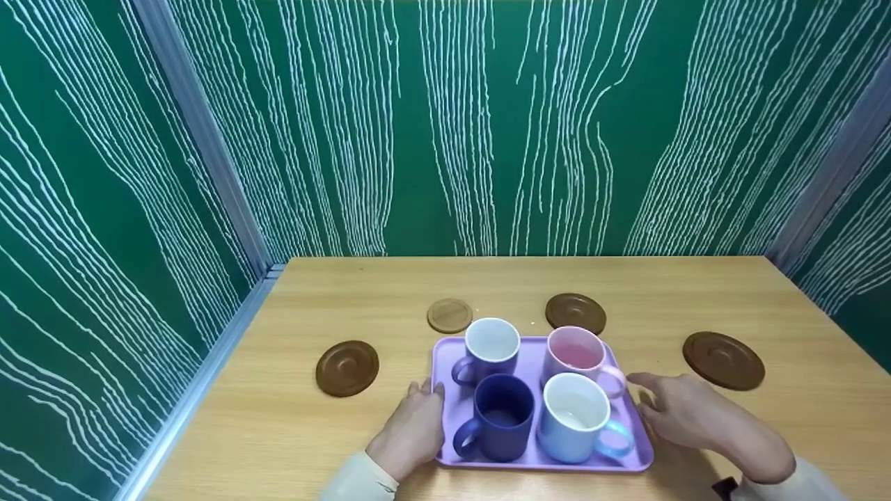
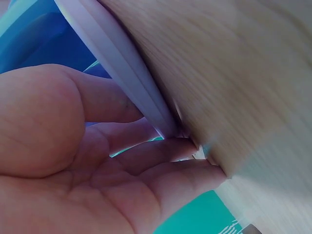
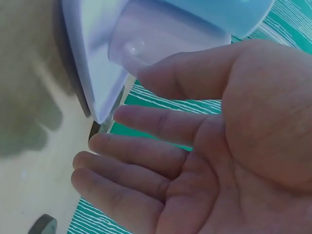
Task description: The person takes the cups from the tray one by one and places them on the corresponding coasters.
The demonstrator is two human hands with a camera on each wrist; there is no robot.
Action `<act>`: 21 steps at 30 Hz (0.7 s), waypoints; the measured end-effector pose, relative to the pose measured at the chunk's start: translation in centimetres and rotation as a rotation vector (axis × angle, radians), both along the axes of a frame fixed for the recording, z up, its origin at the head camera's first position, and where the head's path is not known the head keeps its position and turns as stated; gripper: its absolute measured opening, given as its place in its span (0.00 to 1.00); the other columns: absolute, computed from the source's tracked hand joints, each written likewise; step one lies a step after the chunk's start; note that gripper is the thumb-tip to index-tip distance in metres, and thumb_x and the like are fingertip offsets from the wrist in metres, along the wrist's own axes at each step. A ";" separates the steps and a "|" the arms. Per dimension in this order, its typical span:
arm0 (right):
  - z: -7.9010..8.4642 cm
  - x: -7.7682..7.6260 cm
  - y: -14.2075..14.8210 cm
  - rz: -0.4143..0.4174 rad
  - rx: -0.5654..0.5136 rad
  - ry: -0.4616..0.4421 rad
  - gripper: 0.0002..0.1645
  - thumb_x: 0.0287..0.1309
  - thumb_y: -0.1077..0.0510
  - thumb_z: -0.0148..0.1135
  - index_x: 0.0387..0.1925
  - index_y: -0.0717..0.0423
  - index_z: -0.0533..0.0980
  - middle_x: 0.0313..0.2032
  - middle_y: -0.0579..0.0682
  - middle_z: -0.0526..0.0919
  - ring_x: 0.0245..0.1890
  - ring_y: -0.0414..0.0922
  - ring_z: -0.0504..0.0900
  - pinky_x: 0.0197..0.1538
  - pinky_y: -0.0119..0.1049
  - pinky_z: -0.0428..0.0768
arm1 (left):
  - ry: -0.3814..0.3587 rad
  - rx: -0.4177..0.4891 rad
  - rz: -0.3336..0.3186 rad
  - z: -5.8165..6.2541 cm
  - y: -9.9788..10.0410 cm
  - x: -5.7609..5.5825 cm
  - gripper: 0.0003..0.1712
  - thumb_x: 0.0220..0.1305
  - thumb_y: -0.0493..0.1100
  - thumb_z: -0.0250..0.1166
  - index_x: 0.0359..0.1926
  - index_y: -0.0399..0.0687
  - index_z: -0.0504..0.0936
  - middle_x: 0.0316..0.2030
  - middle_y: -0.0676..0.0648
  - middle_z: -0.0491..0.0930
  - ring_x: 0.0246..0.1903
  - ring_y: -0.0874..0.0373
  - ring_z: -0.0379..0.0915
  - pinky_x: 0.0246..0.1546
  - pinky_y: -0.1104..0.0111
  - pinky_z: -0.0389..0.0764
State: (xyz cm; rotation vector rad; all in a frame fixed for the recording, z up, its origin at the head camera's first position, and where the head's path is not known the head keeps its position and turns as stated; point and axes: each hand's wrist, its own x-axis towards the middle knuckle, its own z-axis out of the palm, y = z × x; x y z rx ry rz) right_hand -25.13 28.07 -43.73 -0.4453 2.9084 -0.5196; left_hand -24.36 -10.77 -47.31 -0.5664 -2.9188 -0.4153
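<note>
A lilac tray (image 1: 452,410) lies on the wooden table with several mugs on it. At its back stand a purple mug with a white inside (image 1: 493,344) and a pink mug (image 1: 575,351); in front are a dark blue mug (image 1: 501,428) and a white-and-light-blue mug (image 1: 574,424). My left hand (image 1: 409,428) grips the tray's left edge, thumb over the rim and fingers low on its outer side by the tabletop. Beside the right edge, my right hand (image 1: 689,410) has its fingers extended, with the thumb near the rim in the right wrist view.
Round brown coasters lie around the tray: one to the left (image 1: 347,368), one behind the pink mug (image 1: 576,313), one to the right (image 1: 724,360). Behind the purple mug is a smaller, lighter wooden coaster (image 1: 450,315). A green wall with white lines (image 1: 445,139) rises beyond the table.
</note>
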 end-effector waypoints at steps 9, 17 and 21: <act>-1.4 0.1 -0.8 0.016 0.020 0.001 0.26 0.64 0.57 0.65 0.61 0.64 0.76 0.30 0.48 0.79 0.31 0.45 0.75 0.36 0.45 0.79 | 0.014 -0.006 -0.002 -0.2 -0.1 -0.1 0.27 0.55 0.27 0.64 0.59 0.25 0.79 0.51 0.28 0.81 0.47 0.34 0.79 0.50 0.49 0.84; -2.6 0.3 -0.7 0.086 0.008 0.089 0.29 0.63 0.58 0.67 0.64 0.66 0.75 0.55 0.70 0.82 0.50 0.65 0.85 0.54 0.63 0.81 | -0.010 0.004 0.003 -0.1 0.0 0.0 0.28 0.56 0.27 0.64 0.60 0.25 0.78 0.53 0.29 0.81 0.48 0.35 0.78 0.49 0.50 0.85; -3.2 0.4 -0.6 0.120 0.001 0.113 0.22 0.63 0.59 0.66 0.58 0.61 0.79 0.64 0.72 0.75 0.57 0.71 0.80 0.59 0.67 0.76 | -0.001 -0.014 0.001 0.0 0.0 0.0 0.28 0.56 0.27 0.64 0.60 0.25 0.78 0.53 0.29 0.81 0.48 0.34 0.79 0.48 0.50 0.85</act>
